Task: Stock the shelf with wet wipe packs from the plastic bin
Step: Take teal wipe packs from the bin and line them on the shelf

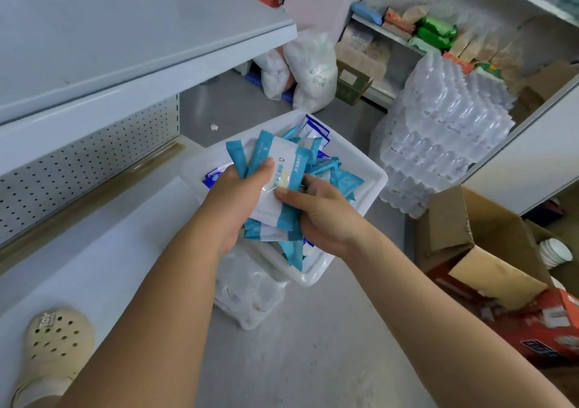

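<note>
Both hands are wrapped round one loose bundle of wet wipe packs (277,188), held just above the white plastic bin (371,169). The left hand (238,200) grips the bundle from its side with the thumb laid over the blue ends. The right hand (326,219) pinches the front pack under its thumb, with the fingers curled beneath. More packs lie heaped in the bin right under the hands.

From where I stand, the worry is the bundle itself. The packs are fanned out and crooked rather than squared, and the film looks slick. A few blue ends stick up past the left thumb, and others hang below the right hand. When the bundle is swung across to the shelf (103,238), which lies to the left of the hands, the outer packs could slide free. They would drop back into the bin or onto the floor.

The bin also seems to sit on a wrapped pack of bottles (250,294) just below the forearms, not flat on the floor. A knock from an arm might rock or tip it. Letting go with one hand too early would leave the other holding more than it can pinch.
</note>
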`<state>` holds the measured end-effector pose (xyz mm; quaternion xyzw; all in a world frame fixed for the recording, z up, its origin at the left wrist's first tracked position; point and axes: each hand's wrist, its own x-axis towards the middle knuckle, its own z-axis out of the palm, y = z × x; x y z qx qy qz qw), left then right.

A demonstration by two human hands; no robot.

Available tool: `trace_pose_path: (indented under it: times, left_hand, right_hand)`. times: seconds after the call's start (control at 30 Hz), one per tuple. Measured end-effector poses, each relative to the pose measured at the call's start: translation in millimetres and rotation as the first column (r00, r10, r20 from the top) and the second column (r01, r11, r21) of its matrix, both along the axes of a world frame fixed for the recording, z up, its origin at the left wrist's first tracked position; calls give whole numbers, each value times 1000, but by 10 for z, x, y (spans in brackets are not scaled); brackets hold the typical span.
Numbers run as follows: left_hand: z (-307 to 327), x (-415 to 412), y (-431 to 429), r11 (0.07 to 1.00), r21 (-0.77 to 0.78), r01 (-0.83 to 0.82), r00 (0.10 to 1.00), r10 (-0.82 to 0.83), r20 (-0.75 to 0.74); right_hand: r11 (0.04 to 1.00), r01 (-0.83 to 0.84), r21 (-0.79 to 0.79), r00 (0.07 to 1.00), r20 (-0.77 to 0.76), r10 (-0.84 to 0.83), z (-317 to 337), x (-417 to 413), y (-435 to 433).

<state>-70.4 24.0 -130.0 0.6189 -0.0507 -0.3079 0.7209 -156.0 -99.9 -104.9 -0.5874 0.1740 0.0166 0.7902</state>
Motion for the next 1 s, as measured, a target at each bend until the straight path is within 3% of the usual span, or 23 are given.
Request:
trace_pose_path:
  times: [0.1,0.13,0.2,0.37,0.53,0.7,0.8,0.9,1.0]
  left_hand:
    - [-54,66,90,997,-35,-64,998,63,-25]
    - [-58,91,130,995,-43,-87,995,85,-47]
    - [-93,149,196,989,-22,-149,986,147,-74]
    - [-224,224,303,967,-34,-254,966,252,-65]
    - [-268,198,316,952,-126,-280,954,261,-145]
    - [-282,216,353,947,-119,-298,947,278,-160]
    - [-234,233,411,944,-87,-318,940,301,-163]
    - [-142,210,509,943,-59,-328,937,317,-147]
    - [21,182,589,939,-76,-335,939,326,-108]
  right_hand:
    - [997,-82,1,996,-37,82,-41,111,-27]
    - [993,-91,-76,994,-60,86,-53,159,-77]
    - [952,7,-307,993,-110,-43,-87,278,-236]
    - [731,342,-591,877,-80,-475,-296,707,-777]
    - [532,221,-818,786,-173,-594,-354,1142,-1021]
    - [591,153,-792,741,-303,-599,-506,1302,-1094]
    - [639,260,-724,740,-275,-613,-544,1280,-1139]
    - [695,407,-593,727,-250,-639,-538,1102,-1038]
    - [822,505,-263,814,-173,-555,-411,746,-756]
